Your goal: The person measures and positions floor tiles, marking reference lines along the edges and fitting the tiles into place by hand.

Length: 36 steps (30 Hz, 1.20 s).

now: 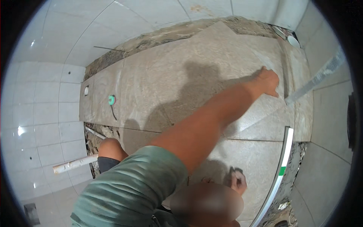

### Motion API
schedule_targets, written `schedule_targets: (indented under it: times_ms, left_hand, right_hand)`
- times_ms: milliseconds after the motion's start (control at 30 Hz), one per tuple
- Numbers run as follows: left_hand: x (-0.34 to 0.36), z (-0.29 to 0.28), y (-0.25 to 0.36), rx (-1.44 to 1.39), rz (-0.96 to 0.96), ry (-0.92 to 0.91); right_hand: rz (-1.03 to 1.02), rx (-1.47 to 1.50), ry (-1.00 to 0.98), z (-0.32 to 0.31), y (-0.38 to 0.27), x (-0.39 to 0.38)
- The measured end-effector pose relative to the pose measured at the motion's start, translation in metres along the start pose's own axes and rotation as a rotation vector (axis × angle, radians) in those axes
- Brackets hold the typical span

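Note:
My left arm, in a green sleeve, reaches across to the far right. The left hand (268, 81) rests with bent fingers over the edge of a large beige tile (204, 53). This tile lies at an angle over other floor tiles, one corner pointing to the far wall. Lower down, my right hand (238, 181) is curled close to a beige floor tile (257, 162); whatever its fingers hold, if anything, is hidden. A blurred round shape covers the area beside it.
A teal tape measure (111, 100) lies at the left. A long metal straightedge (283, 170) lies along the right; a clear strip (317, 79) leans near the right wall (329, 113). A white pipe (75, 164) juts out at the left. Rough mortar (151, 38) borders the far wall.

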<state>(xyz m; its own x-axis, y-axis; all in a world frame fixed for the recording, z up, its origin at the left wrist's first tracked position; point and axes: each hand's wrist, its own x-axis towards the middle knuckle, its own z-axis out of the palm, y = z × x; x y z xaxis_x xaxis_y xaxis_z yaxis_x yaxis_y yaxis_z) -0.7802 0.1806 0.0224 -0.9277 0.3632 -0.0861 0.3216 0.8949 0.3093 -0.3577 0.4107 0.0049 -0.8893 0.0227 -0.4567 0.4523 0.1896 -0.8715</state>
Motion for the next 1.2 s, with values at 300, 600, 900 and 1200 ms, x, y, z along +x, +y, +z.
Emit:
schedule_targets:
  times_ms: [300, 600, 900, 1200]
  left_hand:
    - [-0.007, -0.02, -0.004, -0.097, -0.143, 0.019]
    - [-0.15, -0.031, -0.081, -0.535, -0.132, 0.89]
    - [-0.441, -0.053, -0.338, -0.08, -1.04, 0.561]
    - [-0.49, -0.051, -0.388, -0.271, -1.027, 0.365]
  right_hand:
    - [0.239, 0.335, -0.16, 0.125, -0.096, 0.099]
    - [0.113, 0.169, -0.027, 0.1, -0.078, 0.109]
    - [0.277, -0.257, -0.429, 0.168, -0.065, 0.015]
    - [0.196, -0.355, -0.289, 0.206, -0.054, -0.03]
